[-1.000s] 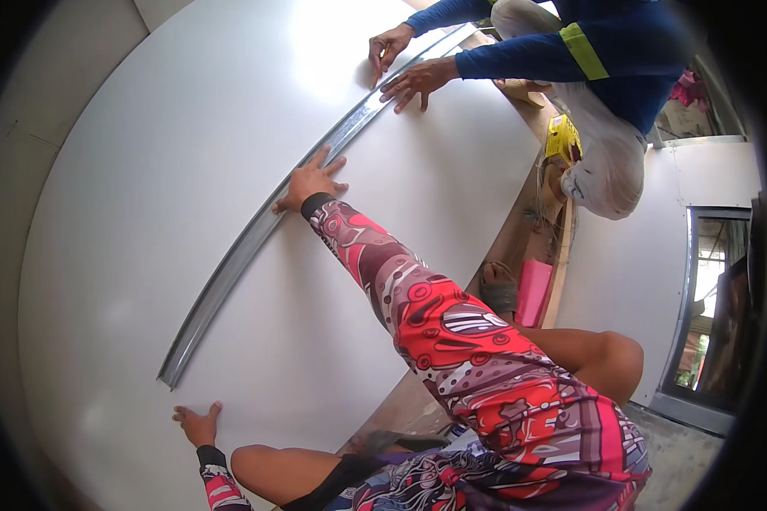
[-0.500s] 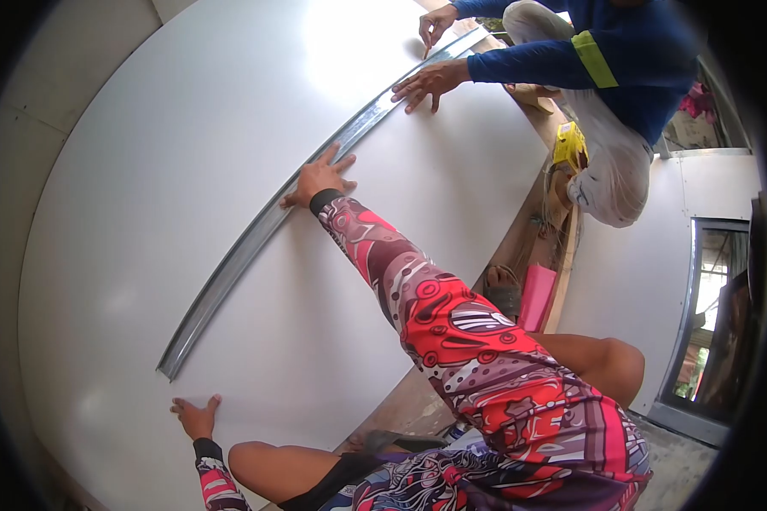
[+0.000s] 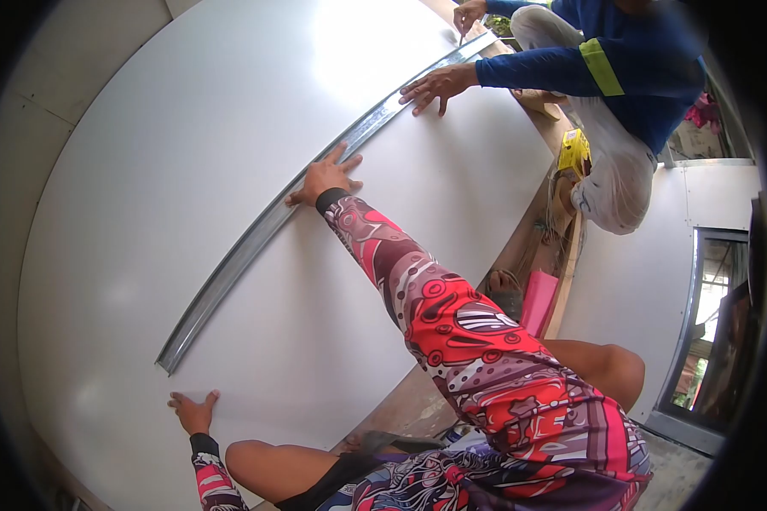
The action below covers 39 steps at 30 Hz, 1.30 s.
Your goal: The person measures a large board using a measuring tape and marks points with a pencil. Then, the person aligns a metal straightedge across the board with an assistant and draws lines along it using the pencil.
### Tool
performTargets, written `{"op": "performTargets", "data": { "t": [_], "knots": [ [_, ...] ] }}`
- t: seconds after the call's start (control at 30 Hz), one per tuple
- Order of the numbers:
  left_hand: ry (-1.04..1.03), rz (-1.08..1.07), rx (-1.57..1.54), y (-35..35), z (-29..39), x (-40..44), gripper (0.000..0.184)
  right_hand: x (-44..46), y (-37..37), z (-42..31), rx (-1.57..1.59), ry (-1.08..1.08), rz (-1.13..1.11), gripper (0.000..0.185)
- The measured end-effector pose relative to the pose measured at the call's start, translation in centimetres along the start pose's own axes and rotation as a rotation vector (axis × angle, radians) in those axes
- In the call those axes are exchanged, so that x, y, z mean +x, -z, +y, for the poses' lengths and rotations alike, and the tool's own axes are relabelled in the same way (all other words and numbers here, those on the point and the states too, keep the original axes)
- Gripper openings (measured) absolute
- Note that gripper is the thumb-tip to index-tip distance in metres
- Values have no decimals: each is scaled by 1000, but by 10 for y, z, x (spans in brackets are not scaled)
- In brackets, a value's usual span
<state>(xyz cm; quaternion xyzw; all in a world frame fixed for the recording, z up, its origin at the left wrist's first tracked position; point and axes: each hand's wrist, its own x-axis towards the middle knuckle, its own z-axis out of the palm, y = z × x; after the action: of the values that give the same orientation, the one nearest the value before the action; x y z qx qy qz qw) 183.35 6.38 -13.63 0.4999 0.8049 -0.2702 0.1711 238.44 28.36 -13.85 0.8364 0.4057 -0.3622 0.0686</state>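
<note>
A long metal channel (image 3: 256,238) lies slantwise across a large white board (image 3: 170,179). My right hand (image 3: 325,176) presses on the middle of the channel, fingers spread. Below the channel's lower end, my left hand (image 3: 194,412) rests on the board with thumb and fingers apart, holding nothing. A co-worker's hand (image 3: 439,83) lies on the upper part of the channel. The co-worker's other hand (image 3: 469,14) holds a thin marker-like stick against the channel's far edge near its upper end.
The co-worker (image 3: 571,64) crouches at the upper right. Beside their foot is a yellow box (image 3: 573,152). A pink object (image 3: 538,300) leans by a wooden strip (image 3: 566,285). A framed window (image 3: 709,328) stands at the right.
The co-worker's hand with the stick has moved up along the channel to its upper end. The view has shifted slightly; my hands keep their places.
</note>
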Motion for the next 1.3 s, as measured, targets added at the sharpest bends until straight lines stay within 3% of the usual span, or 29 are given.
{"op": "performTargets", "data": {
  "t": [0.23,0.33,0.9,1.3],
  "knots": [
    [2,-6,-7,5,4,-3,139,-4,3,-1,4,3,-3,102],
    [3,-5,-14,4,4,-2,139,0,-1,-1,-12,-16,8,95],
    [29,-17,-30,7,9,-6,144,11,-13,-4,-75,4,23,115],
    [40,-40,-11,11,13,-6,144,14,-15,-6,-46,-32,8,110]
  ]
}}
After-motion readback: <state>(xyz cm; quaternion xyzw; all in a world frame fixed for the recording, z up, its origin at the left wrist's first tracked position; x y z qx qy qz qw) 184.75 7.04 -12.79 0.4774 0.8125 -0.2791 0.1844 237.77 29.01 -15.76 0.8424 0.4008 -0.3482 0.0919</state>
